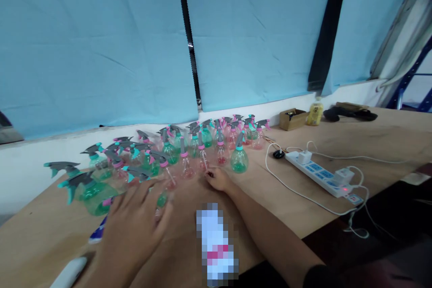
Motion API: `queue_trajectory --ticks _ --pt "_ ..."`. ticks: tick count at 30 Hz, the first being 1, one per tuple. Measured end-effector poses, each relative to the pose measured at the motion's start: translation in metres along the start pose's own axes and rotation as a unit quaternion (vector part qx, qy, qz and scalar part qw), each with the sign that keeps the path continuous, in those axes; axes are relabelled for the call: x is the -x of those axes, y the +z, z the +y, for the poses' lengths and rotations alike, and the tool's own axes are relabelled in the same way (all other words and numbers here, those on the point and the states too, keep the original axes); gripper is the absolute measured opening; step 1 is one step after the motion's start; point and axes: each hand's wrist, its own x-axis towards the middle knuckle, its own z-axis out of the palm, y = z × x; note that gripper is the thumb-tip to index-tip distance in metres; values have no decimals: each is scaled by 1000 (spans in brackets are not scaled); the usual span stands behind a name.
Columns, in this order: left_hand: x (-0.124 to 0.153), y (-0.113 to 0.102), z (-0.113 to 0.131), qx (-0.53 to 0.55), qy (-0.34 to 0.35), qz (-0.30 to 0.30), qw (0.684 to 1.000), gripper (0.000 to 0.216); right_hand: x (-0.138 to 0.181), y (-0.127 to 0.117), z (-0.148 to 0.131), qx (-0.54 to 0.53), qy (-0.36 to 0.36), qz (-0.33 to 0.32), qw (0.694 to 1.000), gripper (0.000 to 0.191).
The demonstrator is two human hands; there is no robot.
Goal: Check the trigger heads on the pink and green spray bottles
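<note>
In the front left, my left hand (135, 220) is palm down with its fingers spread over the near bottles. A bit of green and pink clear plastic (161, 200) shows between thumb and fingers; I cannot tell whether the hand touches it. My right hand (219, 180) rests on the table with fingers curled, close to the base of a clear pink spray bottle (202, 159); anything inside the fingers is hidden. To its right stands a green spray bottle (239, 159) with a teal collar. Several more pink and green spray bottles (168, 150) with grey trigger heads stand crowded behind.
A phone-shaped blurred item (217, 247) lies between my forearms. On the right are a power strip (315, 173) with chargers and white cables, a cardboard box (293, 119) and a yellow drink bottle (315, 112). A white object (69, 272) lies at lower left, on the brown table (381, 144).
</note>
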Motion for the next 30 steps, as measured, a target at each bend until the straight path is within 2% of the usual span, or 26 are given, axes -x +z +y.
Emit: queue_trajectory --ticks 3,6,9,12,17,20,23,26,30 --pt "15 -10 -28 -111 -24 8 993 47 0 0 -1 3 14 -2 1000 15" --pt "27 -7 -51 -160 -54 -5 986 50 0 0 -1 4 17 -3 1000 15" --pt "31 -3 -65 -173 -49 -24 983 48 0 0 -1 3 13 0 1000 15" --pt "28 0 -68 -118 -7 -40 992 42 1 0 -2 4 13 2 1000 15" --pt "12 5 -55 -6 39 -24 999 34 0 1 -2 5 11 -2 1000 15" --pt "-5 10 -40 47 63 -43 996 36 1 -1 -4 -1 8 -3 1000 14" --pt "-29 21 -24 65 72 -22 995 36 8 -8 -14 -54 -9 36 998 19" --pt "-53 38 -11 108 96 -33 989 37 17 -21 -31 -123 -74 104 984 37" --pt "-79 62 2 191 145 -84 967 39 21 -42 -54 -127 -162 151 967 53"
